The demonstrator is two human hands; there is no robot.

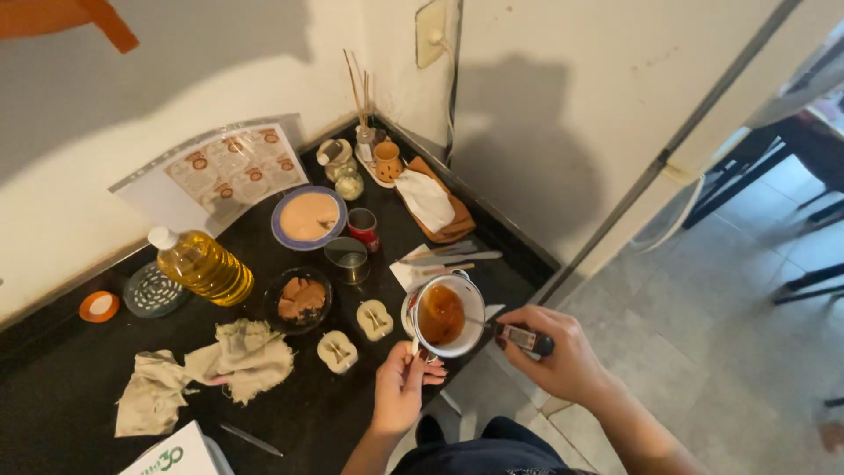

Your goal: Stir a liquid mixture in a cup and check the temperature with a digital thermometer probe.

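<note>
Pot (444, 314) handle within left fingers (420, 365)

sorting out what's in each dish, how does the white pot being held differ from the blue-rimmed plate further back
The white pot is deep and holds a dark amber liquid; the blue-rimmed plate is shallow and holds a pale peach, opaque mass. The pot is held by the left hand at the counter edge, with the probe thermometer from the right hand dipped in; the plate sits untouched near the wall. Both are round and filled.
</note>
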